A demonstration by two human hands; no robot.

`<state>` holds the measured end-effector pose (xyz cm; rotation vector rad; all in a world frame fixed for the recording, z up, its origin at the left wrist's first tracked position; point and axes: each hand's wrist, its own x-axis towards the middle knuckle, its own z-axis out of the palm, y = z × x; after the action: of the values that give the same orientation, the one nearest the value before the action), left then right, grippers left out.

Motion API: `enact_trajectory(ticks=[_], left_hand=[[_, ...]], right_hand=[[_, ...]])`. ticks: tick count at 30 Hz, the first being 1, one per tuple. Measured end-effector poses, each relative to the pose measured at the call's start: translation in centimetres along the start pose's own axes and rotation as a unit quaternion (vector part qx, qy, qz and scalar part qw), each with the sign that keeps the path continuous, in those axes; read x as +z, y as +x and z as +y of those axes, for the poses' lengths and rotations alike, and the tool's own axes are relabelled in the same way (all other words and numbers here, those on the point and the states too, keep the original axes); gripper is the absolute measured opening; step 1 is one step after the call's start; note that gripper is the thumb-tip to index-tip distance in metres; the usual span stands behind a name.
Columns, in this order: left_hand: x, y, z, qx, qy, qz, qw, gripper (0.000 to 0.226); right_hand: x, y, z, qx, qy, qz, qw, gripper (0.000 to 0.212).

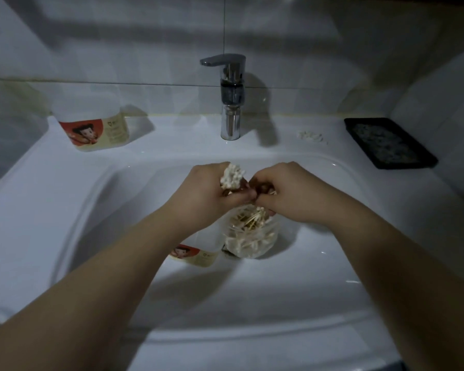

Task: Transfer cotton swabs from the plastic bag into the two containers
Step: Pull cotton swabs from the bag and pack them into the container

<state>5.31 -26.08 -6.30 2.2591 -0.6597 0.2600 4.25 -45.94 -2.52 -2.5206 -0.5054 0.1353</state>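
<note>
Hands meet mid-frame over the sink [65, 188]: your left hand [206, 191] grips a cotton swab bundle [233, 176], and your right hand [287, 191] pinches the plastic bag [249, 238] at its mouth. One container [196, 255] lies under your left wrist; the other container [94, 127] stands upper left.

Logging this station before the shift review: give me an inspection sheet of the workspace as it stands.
Surface: white sink, dimly lit; its basin holds the job's things.
Job's things: plastic bag of swabs in basin; first container beside it, under the left forearm; second container on rear left ledge.
Clutter: black tray and white bits on right ledge.
Hands: left hand grips swab bundle; right hand pinches bag's mouth.
Cables: nothing seen.
Surroundings: faucet, tiled wall.
</note>
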Motion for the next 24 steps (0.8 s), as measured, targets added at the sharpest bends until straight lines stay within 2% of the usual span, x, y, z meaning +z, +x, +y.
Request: enact_trajectory(ticks=[3, 5, 12, 16, 19, 24], left_hand=[[0.4, -0.1, -0.8, 0.056, 0.067, -0.010, 0.996, 0.044], [0.5, 0.0, -0.8, 0.076, 0.088, 0.005, 0.993, 0.048], [0.4, 0.0, -0.4, 0.107, 0.066, -0.005, 0.992, 0.021], [-0.5, 0.0, -0.8, 0.081, 0.059, -0.042, 0.994, 0.015], [-1.2, -0.1, -0.8, 0.059, 0.041, -0.088, 0.994, 0.003], [-2.0, -0.2, -0.7, 0.023, 0.021, -0.150, 0.988, 0.020]], right_hand=[[0.0, 0.2, 0.2, 0.027, 0.083, 0.039, 0.995, 0.012], [-0.2, 0.2, 0.2, 0.040, 0.129, 0.040, 0.990, 0.012], [-0.4, 0.2, -0.2, 0.054, 0.195, 0.041, 0.978, 0.011], [-0.6, -0.1, 0.0, 0.063, 0.164, -0.021, 0.984, 0.013], [-0.4, -0.2, 0.3, 0.075, 0.146, -0.035, 0.986, 0.017], [-0.1, -0.2, 0.2, 0.063, 0.032, -0.049, 0.996, 0.027]])
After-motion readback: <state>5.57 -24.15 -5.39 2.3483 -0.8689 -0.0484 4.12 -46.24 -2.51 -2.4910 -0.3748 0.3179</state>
